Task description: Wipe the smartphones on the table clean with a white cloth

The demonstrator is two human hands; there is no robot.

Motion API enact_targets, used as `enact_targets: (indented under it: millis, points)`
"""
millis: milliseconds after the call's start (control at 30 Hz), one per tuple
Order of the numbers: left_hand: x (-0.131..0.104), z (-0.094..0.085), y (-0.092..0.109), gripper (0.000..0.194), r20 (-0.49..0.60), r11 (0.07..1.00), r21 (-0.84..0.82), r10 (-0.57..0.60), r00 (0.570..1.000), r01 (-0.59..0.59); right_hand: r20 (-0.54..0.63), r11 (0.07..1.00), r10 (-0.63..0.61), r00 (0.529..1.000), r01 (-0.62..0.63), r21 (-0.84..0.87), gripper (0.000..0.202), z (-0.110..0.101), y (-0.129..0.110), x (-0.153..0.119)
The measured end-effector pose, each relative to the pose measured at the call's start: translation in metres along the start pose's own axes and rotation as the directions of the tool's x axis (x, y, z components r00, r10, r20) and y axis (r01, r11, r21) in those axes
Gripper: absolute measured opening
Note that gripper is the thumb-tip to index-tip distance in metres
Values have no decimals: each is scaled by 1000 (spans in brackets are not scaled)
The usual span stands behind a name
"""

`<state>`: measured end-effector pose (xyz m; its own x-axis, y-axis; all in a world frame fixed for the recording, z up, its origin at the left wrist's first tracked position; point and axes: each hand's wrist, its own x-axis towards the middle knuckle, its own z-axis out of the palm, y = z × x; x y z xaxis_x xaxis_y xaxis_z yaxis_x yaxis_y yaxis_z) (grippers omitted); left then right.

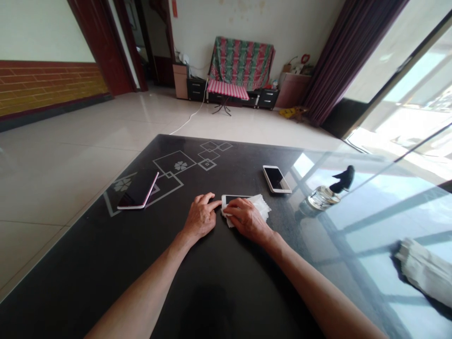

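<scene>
While R hand holds tissue on white smartphone, empty L hand touches 9 o'clock edge; lopsided push cd skid it.

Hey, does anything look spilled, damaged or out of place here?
No spill shows on the table around the white phone under the right hand. Odd, though: brownish blotches on the pale back wall, like stains, and a yellow item on the floor by the purple curtain, too far off to identify.

Left fingers spread, right fingers bent
</scene>
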<state>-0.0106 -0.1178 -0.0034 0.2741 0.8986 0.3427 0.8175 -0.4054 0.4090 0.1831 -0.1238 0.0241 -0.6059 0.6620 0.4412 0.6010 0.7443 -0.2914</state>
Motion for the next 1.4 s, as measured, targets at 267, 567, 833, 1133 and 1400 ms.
enact_targets:
  millis: [267,567,833,1133,1400]
  points:
    - [0,-2,2,46,-5,1000,8,-9,1000,9,68,998,-69,995,68,16,25,-12,2,-13]
    - [1,-3,2,47,13,1000,12,-11,1000,11,0,999,-43,999,43,0,26,-4,4,-15]
    - [0,-3,1,46,14,1000,21,-16,1000,16,-92,999,35,995,-35,2,22,-14,13,-30]
    - [-1,-4,4,43,-14,1000,24,-12,1000,12,-41,1000,-13,999,13,10,26,-5,5,-21]
    - [-1,-6,5,39,6,1000,14,-12,1000,12,-111,997,74,991,-74,8,21,-17,15,-29]
